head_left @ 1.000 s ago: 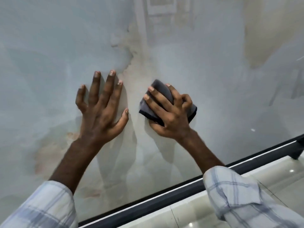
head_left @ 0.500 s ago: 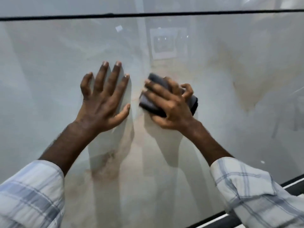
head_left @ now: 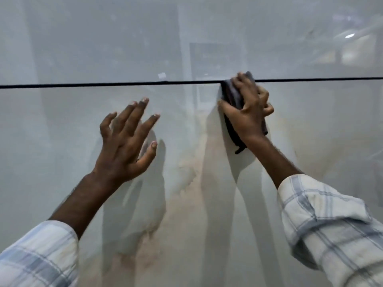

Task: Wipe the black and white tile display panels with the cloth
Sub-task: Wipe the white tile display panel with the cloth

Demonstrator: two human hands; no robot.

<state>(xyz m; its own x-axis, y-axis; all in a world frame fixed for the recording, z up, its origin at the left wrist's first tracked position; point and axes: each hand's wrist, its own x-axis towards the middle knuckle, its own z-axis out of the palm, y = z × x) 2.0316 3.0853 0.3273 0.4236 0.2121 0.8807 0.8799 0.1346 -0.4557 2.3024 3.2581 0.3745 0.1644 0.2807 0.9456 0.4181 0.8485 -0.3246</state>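
Curled round one dark cloth (head_left: 232, 94), the right hand (head_left: 248, 114) presses it over the single black joint (head_left: 83, 85) between two pale panels, the upper panel (head_left: 83, 38) and the lower panel (head_left: 51, 131) – cloth mostly hidden beneath the palm – while the left hand (head_left: 126, 141), fingers spread, meets the lower panel, contact unclear.

The pale tile panel (head_left: 62, 131) is glossy and smooth like polished marble with tan veining, mirroring the arms, while the dark cloth (head_left: 233, 96) looks soft and matt, and the plaid sleeves (head_left: 331, 224) are woven fabric.
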